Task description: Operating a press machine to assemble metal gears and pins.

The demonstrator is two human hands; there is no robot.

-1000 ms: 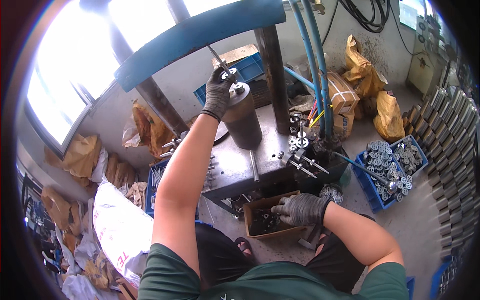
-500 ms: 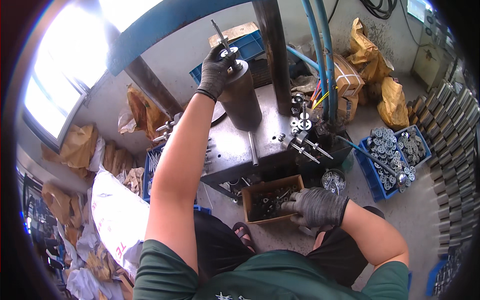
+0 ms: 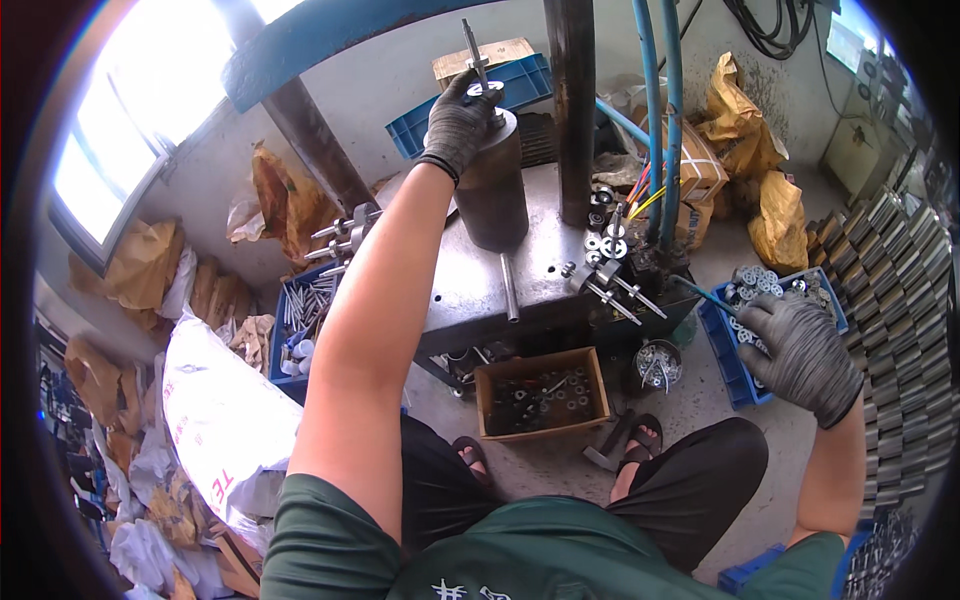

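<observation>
My left hand (image 3: 460,128), in a dark grey glove, is closed around the lower part of a metal shaft (image 3: 475,50) with a pale slotted disc (image 3: 487,90) on it. The shaft stands nearly upright over the top of a thick dark steel cylinder (image 3: 492,195) on the metal bench (image 3: 465,285). At the right, my gloved right hand (image 3: 808,360) is curled over the outer end of a thin blue lever (image 3: 700,291). The lever's ball knob is hidden under the hand. Behind and below that hand is a blue bin (image 3: 722,345) of slotted metal discs.
A cardboard box (image 3: 490,405) of small dark parts sits on the floor, with a hammer (image 3: 603,450) beside it. Assembled shafts (image 3: 620,290) lie on the bench's right side. Steel columns (image 3: 572,120) and blue pipes (image 3: 652,120) rise behind. Stacked metal pieces (image 3: 890,300) line the right.
My right hand has moved from above the cardboard box up and right onto the lever's end. My left hand still holds the shaft at the cylinder's top. The view has shifted slightly.
</observation>
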